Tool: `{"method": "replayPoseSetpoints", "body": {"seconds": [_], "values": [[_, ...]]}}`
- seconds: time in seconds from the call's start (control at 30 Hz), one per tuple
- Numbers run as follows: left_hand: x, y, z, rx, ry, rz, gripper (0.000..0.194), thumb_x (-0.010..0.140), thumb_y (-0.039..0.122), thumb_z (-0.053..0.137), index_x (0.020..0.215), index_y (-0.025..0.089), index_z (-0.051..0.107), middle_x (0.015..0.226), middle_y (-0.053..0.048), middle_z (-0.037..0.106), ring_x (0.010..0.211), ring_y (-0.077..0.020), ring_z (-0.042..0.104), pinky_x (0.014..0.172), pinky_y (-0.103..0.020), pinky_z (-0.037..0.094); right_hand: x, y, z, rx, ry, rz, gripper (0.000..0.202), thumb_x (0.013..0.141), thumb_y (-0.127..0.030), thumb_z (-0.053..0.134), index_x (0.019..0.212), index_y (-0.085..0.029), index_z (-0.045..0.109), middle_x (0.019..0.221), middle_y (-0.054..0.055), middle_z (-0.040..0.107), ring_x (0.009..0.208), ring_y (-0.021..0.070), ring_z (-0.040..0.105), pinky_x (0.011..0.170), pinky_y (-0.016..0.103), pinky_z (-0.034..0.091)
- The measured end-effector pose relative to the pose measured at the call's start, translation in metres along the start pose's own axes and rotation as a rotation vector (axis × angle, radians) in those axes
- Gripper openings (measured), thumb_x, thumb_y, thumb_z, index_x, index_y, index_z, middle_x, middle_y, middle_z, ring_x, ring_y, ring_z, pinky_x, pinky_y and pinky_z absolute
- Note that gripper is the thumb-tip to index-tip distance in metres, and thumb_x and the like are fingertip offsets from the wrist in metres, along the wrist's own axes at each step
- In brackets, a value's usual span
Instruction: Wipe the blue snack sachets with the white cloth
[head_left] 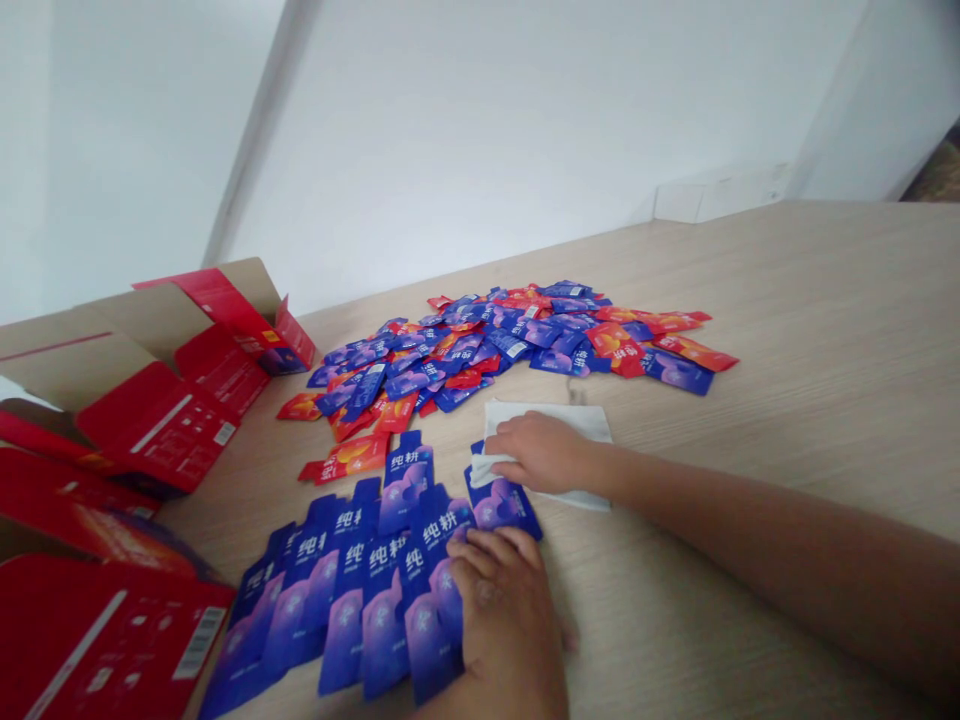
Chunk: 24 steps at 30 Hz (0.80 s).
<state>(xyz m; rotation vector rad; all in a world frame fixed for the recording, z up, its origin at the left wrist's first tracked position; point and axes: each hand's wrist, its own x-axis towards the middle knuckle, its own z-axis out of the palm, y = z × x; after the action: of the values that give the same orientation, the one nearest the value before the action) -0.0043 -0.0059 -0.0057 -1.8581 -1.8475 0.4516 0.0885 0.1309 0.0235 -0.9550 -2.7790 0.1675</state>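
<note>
So, looks like a wipe-and-lay-out kind of job, and I'd call it early days. The right hand (544, 452) has a fold of thin white cloth (589, 425) pinched between thumb and fingers, with the rest spread flat on the pale wood-grain desk (765, 460). That fold sits over the top of a single flat blue-purple sachet (501, 508).

The left hand (506, 605) is just below that one, fingers close together and bent over the near right end of an overlapping batch of blue-purple sachets (386, 610). Can't tell if it's actually pinching one, since the thumb side is hard to read.

Progress-wise, that batch is fanned out fairly neatly, printed sides up, so I'd count it as done or nearly so. Plenty left though: there's a big jumbled heap of blue and orange-red sachets (480, 350) behind the hands. Over on the left, red cardboard boxes (187, 430) stand with flaps open, so I'd guess no closing up yet.
</note>
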Motion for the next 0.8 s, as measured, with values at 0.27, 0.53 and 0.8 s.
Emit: {"method": "replayPoseSetpoints", "body": {"seconds": [0.27, 0.53, 0.8], "values": [[-0.0003, 0.0003, 0.0014, 0.026, 0.017, 0.008, 0.055, 0.063, 0.038, 0.068, 0.107, 0.005, 0.062, 0.110, -0.030, 0.062, 0.102, -0.0436, 0.058, 0.081, -0.048, 0.046, -0.0012, -0.0036, 0.0041, 0.038, 0.000, -0.240, 0.022, 0.086, -0.037, 0.049, 0.094, -0.020, 0.060, 0.089, 0.006, 0.064, 0.080, 0.0209, 0.057, 0.070, 0.031, 0.037], [-0.0001, -0.0004, 0.0005, 0.048, -0.004, 0.017, 0.069, 0.056, 0.051, 0.072, 0.110, 0.010, 0.061, 0.111, -0.025, 0.064, 0.102, -0.0438, 0.058, 0.082, -0.049, 0.047, -0.0003, 0.0003, 0.0025, -0.017, 0.039, -0.048, 0.023, 0.088, -0.035, 0.046, 0.096, -0.019, 0.060, 0.089, 0.007, 0.064, 0.080, 0.0213, 0.058, 0.070, 0.032, 0.037], [0.0003, -0.0007, 0.0019, 0.045, 0.037, 0.003, 0.060, 0.060, 0.047, 0.070, 0.105, 0.008, 0.063, 0.108, -0.026, 0.065, 0.101, -0.0421, 0.059, 0.081, -0.045, 0.046, -0.0011, -0.0048, 0.0051, 0.066, 0.008, -0.249, 0.022, 0.085, -0.036, 0.049, 0.094, -0.020, 0.060, 0.088, 0.005, 0.064, 0.080, 0.0207, 0.057, 0.070, 0.031, 0.037]]}}
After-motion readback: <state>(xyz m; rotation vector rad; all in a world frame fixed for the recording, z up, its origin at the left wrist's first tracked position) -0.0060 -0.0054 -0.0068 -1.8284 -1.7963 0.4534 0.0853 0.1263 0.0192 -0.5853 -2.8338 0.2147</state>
